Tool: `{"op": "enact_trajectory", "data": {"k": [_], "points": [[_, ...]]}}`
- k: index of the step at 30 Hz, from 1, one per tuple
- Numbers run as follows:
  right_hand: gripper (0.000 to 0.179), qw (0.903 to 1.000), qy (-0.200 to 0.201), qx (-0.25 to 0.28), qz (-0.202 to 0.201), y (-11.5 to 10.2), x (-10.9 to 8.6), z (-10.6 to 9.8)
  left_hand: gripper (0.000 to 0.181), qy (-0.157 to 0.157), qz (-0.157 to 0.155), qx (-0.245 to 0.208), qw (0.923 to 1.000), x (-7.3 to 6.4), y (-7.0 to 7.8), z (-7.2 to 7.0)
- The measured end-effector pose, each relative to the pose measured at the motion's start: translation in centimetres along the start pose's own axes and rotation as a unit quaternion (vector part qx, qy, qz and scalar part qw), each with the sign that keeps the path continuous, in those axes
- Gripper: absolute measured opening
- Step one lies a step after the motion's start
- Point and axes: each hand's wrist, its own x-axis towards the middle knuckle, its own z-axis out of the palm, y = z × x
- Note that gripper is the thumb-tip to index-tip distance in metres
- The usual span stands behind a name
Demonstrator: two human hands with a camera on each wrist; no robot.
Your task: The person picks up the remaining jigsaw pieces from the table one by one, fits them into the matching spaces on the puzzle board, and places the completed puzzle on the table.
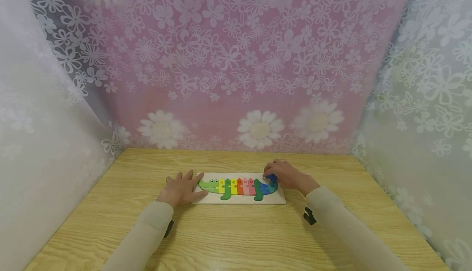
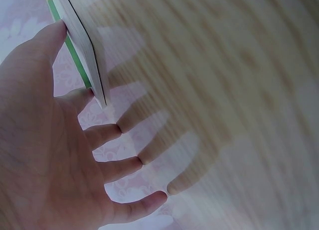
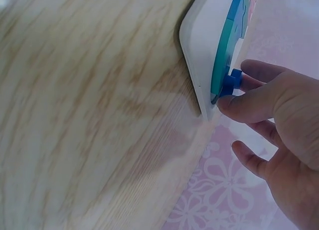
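A white puzzle board point(image 1: 239, 200) lies on the table, bearing a crocodile of coloured pieces point(image 1: 234, 186). The pieces run from a light green head point(image 1: 208, 186) at the left through yellow, orange, pink and green to a blue tail. My left hand point(image 1: 180, 190) spreads its fingers at the board's left end. In the left wrist view, its thumb and index finger touch the board's edge while the other fingertips rest on the table. At the tail, my right hand point(image 1: 287, 174) pinches a dark blue puzzle piece point(image 3: 230, 83) between thumb and fingers, beside the teal piece point(image 3: 222, 56).
The wood-grain table point(image 1: 228, 238) extends around the board on all sides. Behind it hangs a pink flowered curtain point(image 1: 228, 78), with pale flowered sheets at the left point(image 1: 44, 140) and right point(image 1: 424, 119). A black strap end point(image 1: 309, 216) shows beneath the right sleeve.
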Motion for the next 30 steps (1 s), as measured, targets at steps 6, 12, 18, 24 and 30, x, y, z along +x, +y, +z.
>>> {"op": "enact_trajectory", "data": {"k": [6,12,18,24,30], "points": [[0.038,1.0000,-0.005,0.000,0.000,-0.31,0.20,-0.17,0.082,0.001,0.000,0.004,1.0000,0.08,-0.01,0.10],[0.037,0.9999,-0.014,0.003,0.005,-0.47,0.29,-0.33,0.081,0.002,0.000,0.002,1.0000,0.01,-0.02,0.11],[0.036,0.9995,-0.028,0.009,0.007,-0.62,0.39,-0.41,0.081,0.001,0.001,-0.002,1.0000,-0.01,0.02,-0.01],[0.037,0.9992,-0.035,0.013,0.015,-0.44,0.35,-0.33,0.081,-0.003,-0.003,0.000,1.0000,0.20,-0.17,0.23],[0.034,0.9995,-0.025,0.012,0.013,0.11,0.18,0.13,0.081,-0.002,-0.002,-0.004,1.0000,0.15,-0.17,0.22]]}}
